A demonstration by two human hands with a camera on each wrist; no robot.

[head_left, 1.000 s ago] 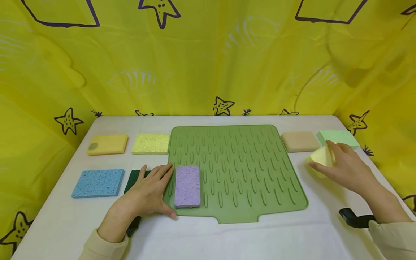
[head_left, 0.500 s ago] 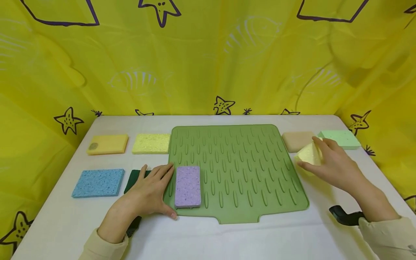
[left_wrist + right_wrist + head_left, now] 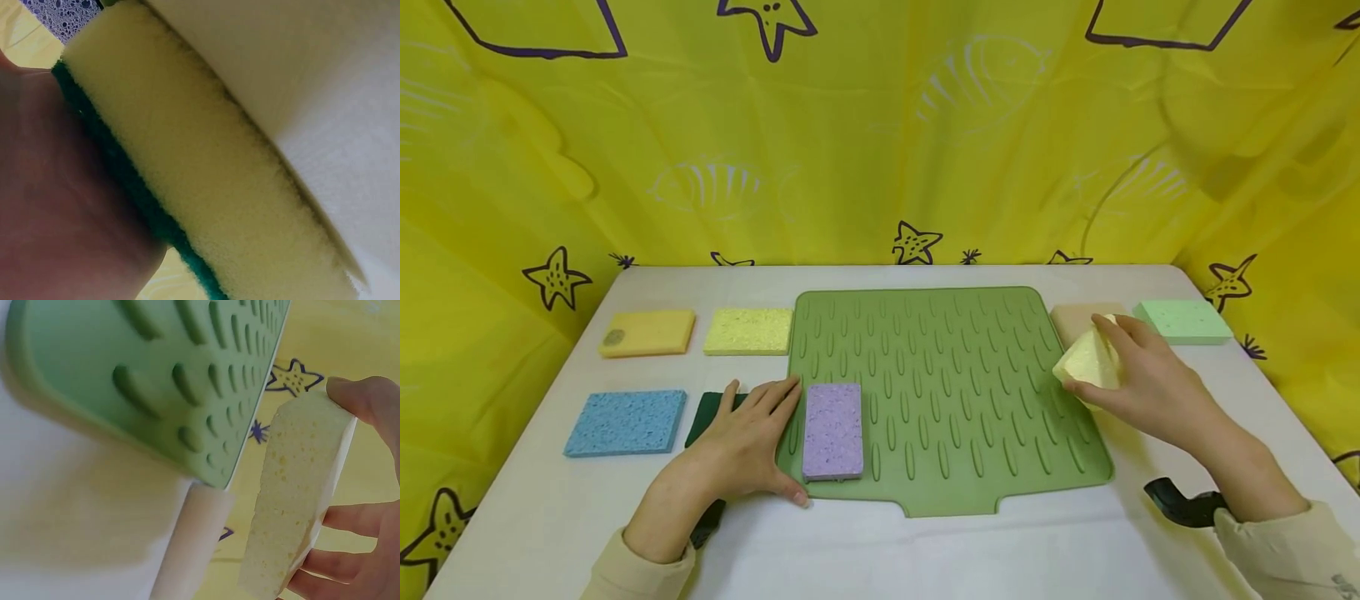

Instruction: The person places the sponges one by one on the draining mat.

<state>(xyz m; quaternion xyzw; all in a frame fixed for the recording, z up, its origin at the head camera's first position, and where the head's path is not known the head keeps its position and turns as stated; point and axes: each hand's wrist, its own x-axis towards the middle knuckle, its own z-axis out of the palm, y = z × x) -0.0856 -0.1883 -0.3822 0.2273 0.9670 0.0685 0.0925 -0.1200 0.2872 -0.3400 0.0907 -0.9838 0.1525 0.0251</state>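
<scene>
My right hand (image 3: 1157,387) pinches a pale yellow sponge (image 3: 1088,360) between thumb and fingers, tilted above the right edge of the green ridged mat (image 3: 955,400). In the right wrist view that sponge (image 3: 294,494) is clear of the mat, its holes showing. My left hand (image 3: 737,446) lies with spread fingers over the mat's left edge and a sponge with a dark green scouring face (image 3: 705,412). That sponge's yellow foam side (image 3: 200,156) fills the left wrist view. A purple sponge (image 3: 832,431) lies on the mat, just right of the left hand.
Left of the mat lie a blue sponge (image 3: 625,422), an orange-yellow sponge (image 3: 649,333) and a speckled yellow sponge (image 3: 748,331). Right of it are a beige sponge (image 3: 1071,323), partly hidden, and a mint green sponge (image 3: 1183,322). A yellow patterned curtain (image 3: 850,142) surrounds the table.
My right hand has moved left with the pale yellow sponge, from beside the mat to over its right edge. The left hand and the purple sponge have stayed put.
</scene>
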